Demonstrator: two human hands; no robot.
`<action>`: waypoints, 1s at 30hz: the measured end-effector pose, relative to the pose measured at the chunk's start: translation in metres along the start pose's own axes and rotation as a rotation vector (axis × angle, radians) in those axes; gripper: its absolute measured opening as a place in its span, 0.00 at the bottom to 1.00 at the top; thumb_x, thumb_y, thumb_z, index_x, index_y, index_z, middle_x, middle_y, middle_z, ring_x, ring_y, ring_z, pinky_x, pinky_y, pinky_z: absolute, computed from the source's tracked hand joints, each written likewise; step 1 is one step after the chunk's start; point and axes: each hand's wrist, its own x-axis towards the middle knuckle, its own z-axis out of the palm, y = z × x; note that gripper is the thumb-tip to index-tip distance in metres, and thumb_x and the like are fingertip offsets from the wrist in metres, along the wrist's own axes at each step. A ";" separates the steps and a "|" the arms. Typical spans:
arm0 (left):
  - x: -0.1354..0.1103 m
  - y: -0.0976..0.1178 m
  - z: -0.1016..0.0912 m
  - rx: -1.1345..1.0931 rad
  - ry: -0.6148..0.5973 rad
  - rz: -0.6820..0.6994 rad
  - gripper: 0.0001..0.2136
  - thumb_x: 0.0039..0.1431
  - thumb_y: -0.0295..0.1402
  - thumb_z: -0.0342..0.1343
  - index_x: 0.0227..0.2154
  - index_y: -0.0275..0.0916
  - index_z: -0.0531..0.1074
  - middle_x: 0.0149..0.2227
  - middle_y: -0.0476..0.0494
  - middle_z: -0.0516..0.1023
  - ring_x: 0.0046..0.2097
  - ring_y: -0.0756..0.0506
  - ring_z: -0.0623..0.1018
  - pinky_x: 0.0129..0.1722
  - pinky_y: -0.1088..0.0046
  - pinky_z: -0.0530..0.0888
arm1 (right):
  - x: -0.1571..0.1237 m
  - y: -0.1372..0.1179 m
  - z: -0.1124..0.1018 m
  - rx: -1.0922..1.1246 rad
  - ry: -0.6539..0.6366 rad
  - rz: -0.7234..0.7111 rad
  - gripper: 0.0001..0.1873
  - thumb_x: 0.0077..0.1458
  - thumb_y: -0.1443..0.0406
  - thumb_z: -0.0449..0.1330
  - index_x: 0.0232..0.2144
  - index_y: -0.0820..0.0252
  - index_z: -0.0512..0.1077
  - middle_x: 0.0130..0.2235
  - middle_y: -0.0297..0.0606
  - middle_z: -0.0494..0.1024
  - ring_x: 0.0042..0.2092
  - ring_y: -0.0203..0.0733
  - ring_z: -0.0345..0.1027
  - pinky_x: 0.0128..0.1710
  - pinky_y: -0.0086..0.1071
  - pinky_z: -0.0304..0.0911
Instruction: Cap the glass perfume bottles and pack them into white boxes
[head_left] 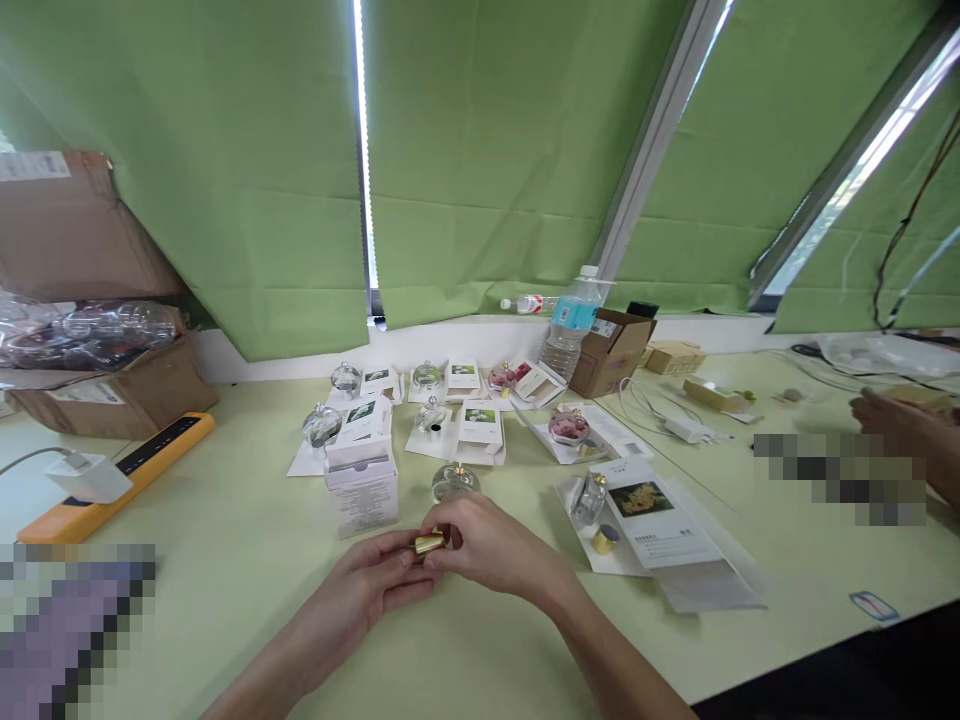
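Hands together low over worktop point(247, 560) - left hand point(375, 588) supports gold cap point(430, 543) from below, right hand point(486, 545) pinches it from above; two-handed grip likely steadies small piece. Round glass bottle point(455, 483) just behind, white box point(362, 492) beside.

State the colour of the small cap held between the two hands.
The cap is gold, clearest in the head view.

Left hand point(375, 585), right hand point(487, 548), both bare
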 end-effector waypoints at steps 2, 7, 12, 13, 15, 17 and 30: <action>0.000 -0.001 -0.001 0.023 0.024 -0.003 0.13 0.58 0.32 0.57 0.46 0.35 0.76 0.48 0.38 0.78 0.53 0.39 0.74 0.59 0.60 0.66 | 0.000 -0.002 0.000 -0.016 0.015 -0.008 0.06 0.52 0.65 0.62 0.34 0.58 0.76 0.29 0.33 0.74 0.30 0.35 0.63 0.28 0.27 0.51; 0.001 -0.005 -0.007 0.039 0.017 0.005 0.12 0.57 0.33 0.59 0.42 0.33 0.77 0.48 0.35 0.77 0.50 0.40 0.76 0.58 0.61 0.67 | 0.000 -0.008 -0.003 -0.024 0.035 -0.064 0.05 0.53 0.65 0.61 0.30 0.58 0.76 0.28 0.34 0.73 0.31 0.36 0.62 0.29 0.27 0.51; 0.003 -0.006 -0.010 0.084 0.085 0.000 0.13 0.56 0.36 0.60 0.41 0.34 0.77 0.42 0.36 0.79 0.44 0.43 0.78 0.53 0.61 0.71 | 0.000 -0.007 -0.005 -0.062 0.042 -0.041 0.05 0.53 0.67 0.59 0.26 0.59 0.74 0.27 0.33 0.71 0.30 0.35 0.61 0.28 0.27 0.49; 0.003 -0.006 -0.010 0.100 0.108 -0.004 0.13 0.56 0.36 0.60 0.40 0.34 0.76 0.41 0.37 0.79 0.43 0.43 0.78 0.52 0.61 0.72 | 0.000 -0.005 -0.005 -0.075 0.039 -0.027 0.05 0.53 0.68 0.59 0.26 0.60 0.73 0.26 0.33 0.71 0.29 0.35 0.61 0.28 0.28 0.49; 0.004 -0.006 -0.012 0.124 0.158 -0.006 0.13 0.55 0.37 0.60 0.40 0.34 0.76 0.39 0.38 0.79 0.41 0.43 0.79 0.49 0.62 0.74 | 0.000 -0.002 -0.004 -0.093 0.038 0.017 0.04 0.53 0.68 0.59 0.28 0.60 0.73 0.26 0.34 0.71 0.29 0.36 0.61 0.28 0.28 0.49; 0.004 -0.006 -0.013 0.129 0.202 0.011 0.14 0.54 0.38 0.61 0.42 0.35 0.74 0.37 0.39 0.79 0.38 0.44 0.79 0.45 0.63 0.75 | -0.001 0.000 -0.002 -0.091 0.030 0.074 0.04 0.51 0.66 0.60 0.32 0.60 0.73 0.28 0.35 0.72 0.30 0.37 0.62 0.27 0.28 0.49; 0.005 -0.004 -0.013 0.150 0.162 0.060 0.15 0.57 0.43 0.57 0.37 0.34 0.74 0.37 0.39 0.79 0.34 0.47 0.78 0.40 0.68 0.74 | -0.001 0.003 0.006 -0.166 -0.046 0.082 0.07 0.47 0.65 0.63 0.31 0.60 0.73 0.31 0.36 0.72 0.33 0.39 0.64 0.28 0.28 0.50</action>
